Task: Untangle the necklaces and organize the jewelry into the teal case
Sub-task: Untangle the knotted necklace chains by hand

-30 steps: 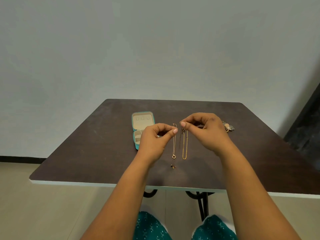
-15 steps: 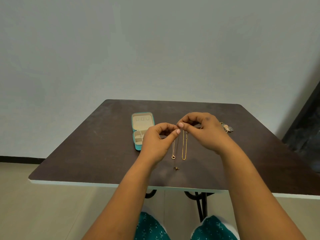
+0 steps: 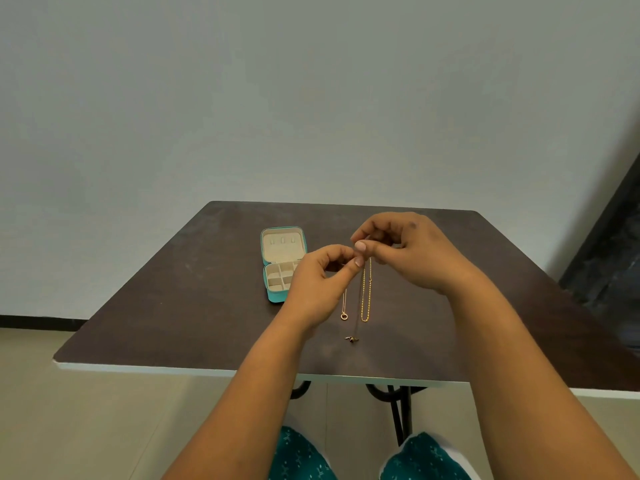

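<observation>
**Still on the untangling bit**

Both hands are up over the table (image 3: 173, 306), left hand (image 3: 317, 289) and right hand (image 3: 412, 251) each pinching the top of the chains (image 3: 365, 292), which dangle between them. Case (image 3: 277, 297) sits open just left, nothing in it yet. Next, I'd guess: gently tease the strands apart without yanking.

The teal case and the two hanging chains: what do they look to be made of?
Teal case: probably faux leather or coated fabric, given its smooth matte shell; the cream lining looks like soft velvety fabric. Beaded chain: gold-coloured metal, shiny, with glinting links. Thin chain with the ring pendant: finer gold-toned metal. Whether either is solid gold or plated cannot be told.
</observation>
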